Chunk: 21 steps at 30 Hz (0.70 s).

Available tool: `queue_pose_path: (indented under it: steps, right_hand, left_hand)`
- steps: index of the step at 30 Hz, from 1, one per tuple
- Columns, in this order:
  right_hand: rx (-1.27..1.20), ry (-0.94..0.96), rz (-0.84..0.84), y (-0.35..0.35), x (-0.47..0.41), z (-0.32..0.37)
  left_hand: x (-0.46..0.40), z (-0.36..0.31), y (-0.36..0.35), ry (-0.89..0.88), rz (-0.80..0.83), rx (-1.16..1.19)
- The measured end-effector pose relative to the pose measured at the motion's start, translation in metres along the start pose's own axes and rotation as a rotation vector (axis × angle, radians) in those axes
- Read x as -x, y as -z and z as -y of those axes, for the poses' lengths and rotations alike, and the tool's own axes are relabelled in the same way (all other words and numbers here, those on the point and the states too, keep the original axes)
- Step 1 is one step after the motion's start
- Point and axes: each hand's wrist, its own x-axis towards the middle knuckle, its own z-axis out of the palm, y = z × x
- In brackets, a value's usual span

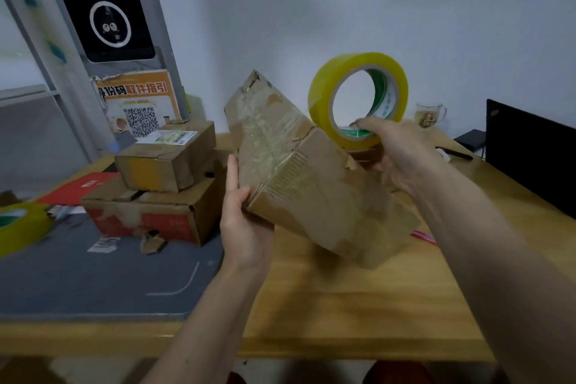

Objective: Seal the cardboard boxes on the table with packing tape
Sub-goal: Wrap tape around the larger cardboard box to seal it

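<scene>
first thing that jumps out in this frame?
The yellow tape roll, held upright in the right hand at centre right, draws the eye against the pale wall. Just left of it, a worn cardboard box with old tape residue is lifted tilted above the wooden table, its near left corner held by the left hand. Two more boxes are stacked at left, on a grey mat.

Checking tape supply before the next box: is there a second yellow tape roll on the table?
Yes, a second yellow tape roll lies at the table's far left edge.
</scene>
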Motion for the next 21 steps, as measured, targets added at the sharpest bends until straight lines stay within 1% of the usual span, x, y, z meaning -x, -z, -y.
queue_pose_path:
  steps: [3, 4, 6, 9, 11, 12, 13, 14, 15, 16, 18, 21]
  right_hand:
    - [0.091, 0.039, -0.039, -0.010, -0.002, -0.005]
    - [0.117, 0.060, -0.045, -0.015, -0.001, -0.005]
    - [0.153, 0.102, -0.024, -0.026, 0.001, -0.007]
    - [0.243, 0.164, 0.000, -0.041, 0.006, -0.012]
    - [0.267, 0.216, 0.011, -0.047, 0.011, -0.015]
    - [0.257, 0.233, 0.021, -0.049, 0.013, -0.018]
    - [0.247, 0.247, 0.029, -0.052, 0.015, -0.021]
    - [0.250, 0.258, 0.024, -0.054, 0.016, -0.024]
    - [0.274, 0.269, 0.003, -0.055, 0.018, -0.028]
    - [0.306, 0.282, -0.026, -0.056, 0.019, -0.032]
    - [0.329, 0.310, -0.076, -0.056, 0.021, -0.039]
    - [0.350, 0.335, -0.114, -0.054, 0.027, -0.048]
  left_hand:
    - [0.000, -0.004, 0.016, 0.038, 0.010, -0.026]
    - [-0.001, -0.006, 0.020, 0.050, 0.005, -0.082]
    - [0.004, -0.010, 0.032, 0.106, 0.020, -0.278]
    - [0.006, -0.023, 0.044, 0.255, 0.018, -0.550]
    - [-0.002, -0.027, 0.048, 0.321, 0.056, -0.726]
    - [-0.002, -0.031, 0.057, 0.312, 0.117, -0.786]
    - [-0.001, -0.033, 0.064, 0.268, 0.102, -0.844]
    - [0.000, -0.032, 0.068, 0.204, 0.152, -0.952]
    - [0.005, -0.028, 0.066, 0.148, 0.245, -1.020]
    - [0.008, -0.025, 0.055, 0.147, 0.257, -1.033]
    - [0.017, -0.024, 0.048, 0.161, 0.270, -0.934]
    - [0.013, -0.013, 0.042, 0.090, 0.311, -0.877]
